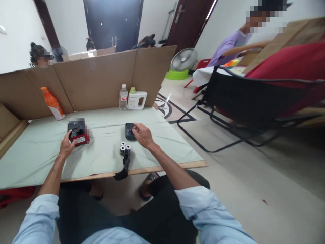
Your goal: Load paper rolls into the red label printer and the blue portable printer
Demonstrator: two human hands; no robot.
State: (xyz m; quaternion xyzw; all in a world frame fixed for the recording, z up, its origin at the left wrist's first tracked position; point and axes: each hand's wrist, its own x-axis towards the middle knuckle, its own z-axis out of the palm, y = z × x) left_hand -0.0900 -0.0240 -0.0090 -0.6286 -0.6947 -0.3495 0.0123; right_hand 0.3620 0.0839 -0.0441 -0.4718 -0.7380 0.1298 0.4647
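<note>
My left hand (66, 145) is closed around the near left part of a black and red box (78, 133), which carries a white label on its front; part of the box is blurred out. Bent fingers of my right hand (142, 134) grip the right side of a small black device (129, 130) with rounded corners, which rests on the table. Just in front of that device stand several small white paper rolls (123, 149) with dark cores. A crumpled black plastic wrapper (125, 166) trails from them over the table's front edge.
A pale green cloth covers the table (101, 156), with a cardboard screen (96, 78) behind. Along it stand an orange bottle (52, 104), a clear water bottle (123, 98) and a white jug (135, 100). To the right are a folding chair (228, 91), a fan (183, 61) and another person (230, 45).
</note>
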